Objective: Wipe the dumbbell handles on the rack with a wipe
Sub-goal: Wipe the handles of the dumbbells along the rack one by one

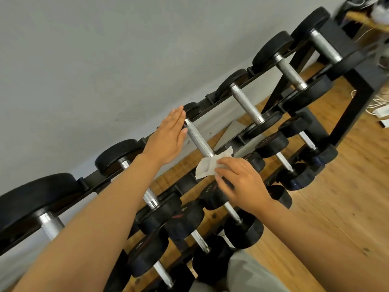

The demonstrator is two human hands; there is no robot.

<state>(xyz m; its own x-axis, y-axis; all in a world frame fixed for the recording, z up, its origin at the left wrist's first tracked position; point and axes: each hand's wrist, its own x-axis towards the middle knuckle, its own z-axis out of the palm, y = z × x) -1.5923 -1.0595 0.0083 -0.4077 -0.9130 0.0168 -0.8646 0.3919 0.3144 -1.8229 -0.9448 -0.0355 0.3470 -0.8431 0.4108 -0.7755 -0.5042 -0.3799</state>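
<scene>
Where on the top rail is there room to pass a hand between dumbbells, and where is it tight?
Free: the gaps beside the knurled handle, bordered by the left hand on one side and the next handle on the other; wall shows through. Tight: the near end of that handle, where the right hand holds the wipe, and the lower tier, its heads packed together.

1 head view, tilted, close above the dumbbell rack (355, 81), facing down toward the wall (84, 60).

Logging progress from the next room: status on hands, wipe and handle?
Left hand flat, fingers straight beside the knurled handle. Right hand pinching the white wipe at the handle's near end. Nothing blocking the handle.
</scene>
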